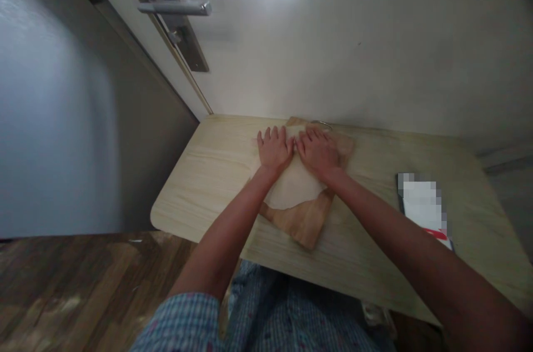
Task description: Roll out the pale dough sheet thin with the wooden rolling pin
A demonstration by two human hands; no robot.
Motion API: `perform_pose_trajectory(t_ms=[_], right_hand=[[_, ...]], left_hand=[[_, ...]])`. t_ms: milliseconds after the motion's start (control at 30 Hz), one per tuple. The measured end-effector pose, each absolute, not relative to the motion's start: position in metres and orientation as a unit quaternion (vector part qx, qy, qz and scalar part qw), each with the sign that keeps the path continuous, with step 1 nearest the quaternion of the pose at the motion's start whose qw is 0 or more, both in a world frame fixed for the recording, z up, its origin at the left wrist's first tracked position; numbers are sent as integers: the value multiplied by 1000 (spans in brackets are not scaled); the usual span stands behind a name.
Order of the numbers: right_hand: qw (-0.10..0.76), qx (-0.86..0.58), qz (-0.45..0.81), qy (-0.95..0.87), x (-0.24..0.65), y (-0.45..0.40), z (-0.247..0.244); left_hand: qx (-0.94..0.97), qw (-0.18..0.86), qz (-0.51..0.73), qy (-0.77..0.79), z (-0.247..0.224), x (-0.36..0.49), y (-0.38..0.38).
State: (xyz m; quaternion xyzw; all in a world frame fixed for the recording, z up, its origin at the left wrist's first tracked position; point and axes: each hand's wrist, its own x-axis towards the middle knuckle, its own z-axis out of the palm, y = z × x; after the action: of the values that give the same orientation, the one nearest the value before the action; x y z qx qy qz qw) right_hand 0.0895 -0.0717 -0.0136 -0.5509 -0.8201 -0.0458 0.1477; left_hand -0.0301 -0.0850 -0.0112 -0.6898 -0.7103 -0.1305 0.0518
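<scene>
A thin pale sheet that looks like rolled-out dough (pixel 293 188) lies flat on a wooden cutting board (pixel 306 224), which sits at an angle on the table. My left hand (pixel 275 149) rests palm down on the sheet's far left part, fingers spread. Beside it, my right hand (pixel 318 152) presses on the far right part, its fingers close together and slightly bent. The two thumbs nearly meet. Beneath both hands the sheet is hidden.
The light wooden table (pixel 208 174) stands against a white door with a lever handle (pixel 175 8). A metal ring (pixel 322 124) shows at the board's far edge. To the right lies a flat dark-edged item with a white, partly blurred face (pixel 420 202).
</scene>
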Motion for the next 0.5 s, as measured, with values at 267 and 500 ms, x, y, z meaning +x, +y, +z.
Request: perform_pose_trajectory(t_ms=[267, 500], right_hand=[[113, -560, -7, -821, 83, -25, -4], [86, -567, -23, -819, 81, -6, 0]], left_hand=[[-687, 15, -130, -715, -10, -27, -31], [-685, 14, -134, -716, -6, -24, -8]])
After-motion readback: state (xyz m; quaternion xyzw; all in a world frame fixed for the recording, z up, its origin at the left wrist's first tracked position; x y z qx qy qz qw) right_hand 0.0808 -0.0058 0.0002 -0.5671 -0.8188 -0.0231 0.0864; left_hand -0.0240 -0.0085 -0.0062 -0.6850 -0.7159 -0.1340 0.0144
